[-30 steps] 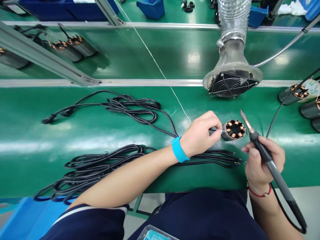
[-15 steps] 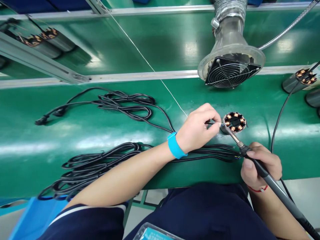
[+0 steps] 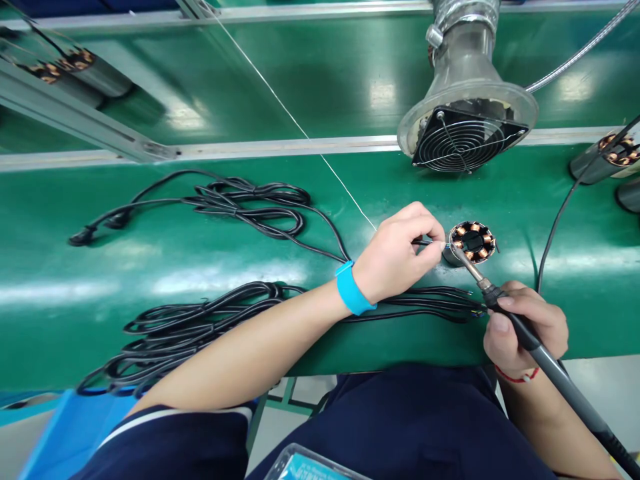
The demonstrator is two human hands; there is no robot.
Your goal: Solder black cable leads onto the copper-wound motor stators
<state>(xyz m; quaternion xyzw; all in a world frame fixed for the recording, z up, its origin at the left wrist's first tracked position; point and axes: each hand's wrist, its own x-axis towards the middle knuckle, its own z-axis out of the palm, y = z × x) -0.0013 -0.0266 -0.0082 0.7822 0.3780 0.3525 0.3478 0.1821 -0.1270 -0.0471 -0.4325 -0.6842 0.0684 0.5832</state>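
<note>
My left hand (image 3: 407, 250) pinches the end of a black power cord (image 3: 327, 253), its thin wire tip held against the near-left rim of a motor stator (image 3: 473, 242) with copper windings. A thin solder wire (image 3: 345, 187) comes down from the shelf and passes behind my left hand; its end is hidden there. My right hand (image 3: 530, 327) is wrapped round the handle of a soldering iron (image 3: 543, 360). The iron's metal tip touches or nearly touches the stator rim, close to my left fingertips; exact contact is too small to tell.
A fume extractor hood (image 3: 467, 130) hangs behind the stator. Coiled black cables (image 3: 200, 327) lie at the front left, their stripped ends below my left wrist. More stators (image 3: 603, 160) stand at the right, others on the shelf (image 3: 97, 70). The iron's cable (image 3: 555, 233) runs at right.
Both hands keep their grips and stay at the stator. The whole view has shifted slightly, and the iron's tip remains at the stator rim.
</note>
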